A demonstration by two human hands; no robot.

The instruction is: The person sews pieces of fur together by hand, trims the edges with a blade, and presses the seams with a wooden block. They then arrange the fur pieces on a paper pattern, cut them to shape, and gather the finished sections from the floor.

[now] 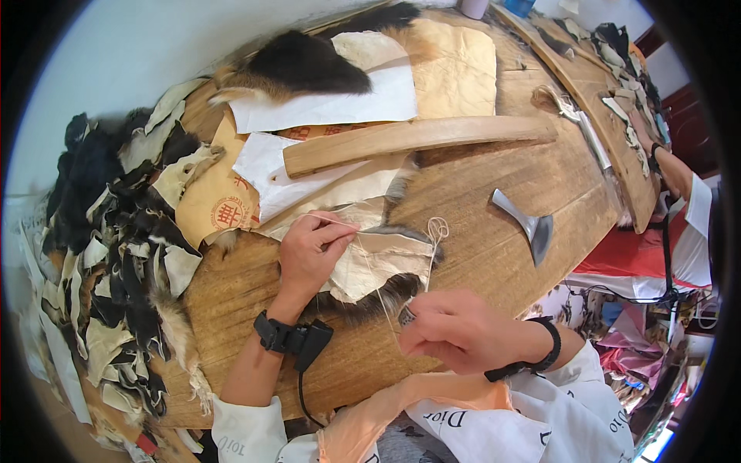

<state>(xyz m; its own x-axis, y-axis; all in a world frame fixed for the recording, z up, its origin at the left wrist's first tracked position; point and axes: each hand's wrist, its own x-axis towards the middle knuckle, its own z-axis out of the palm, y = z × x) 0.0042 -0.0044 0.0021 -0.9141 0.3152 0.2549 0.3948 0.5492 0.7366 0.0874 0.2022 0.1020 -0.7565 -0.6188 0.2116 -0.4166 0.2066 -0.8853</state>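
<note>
A piece of fur pelt (386,266) lies skin side up on the wooden table, its dark hair showing along the lower edge. My left hand (312,251) pinches its upper left edge between thumb and fingertips. From there a pale thread (376,279) runs straight down to my right hand (459,332), which is closed and raised near the table's front. A metal thimble ring (407,315) sits on one of its fingers. Whether a needle is in those fingers is hidden. Loops of thread (438,228) lie over the pelt's right end.
Right of the pelt lies a metal blade with a flared edge (529,225). Behind my hands, a curved wooden bar (417,139) rests over paper patterns (332,96). Fur scraps (127,262) heap up at left. A co-worker's arm (671,166) reaches in beyond a wooden board (587,108).
</note>
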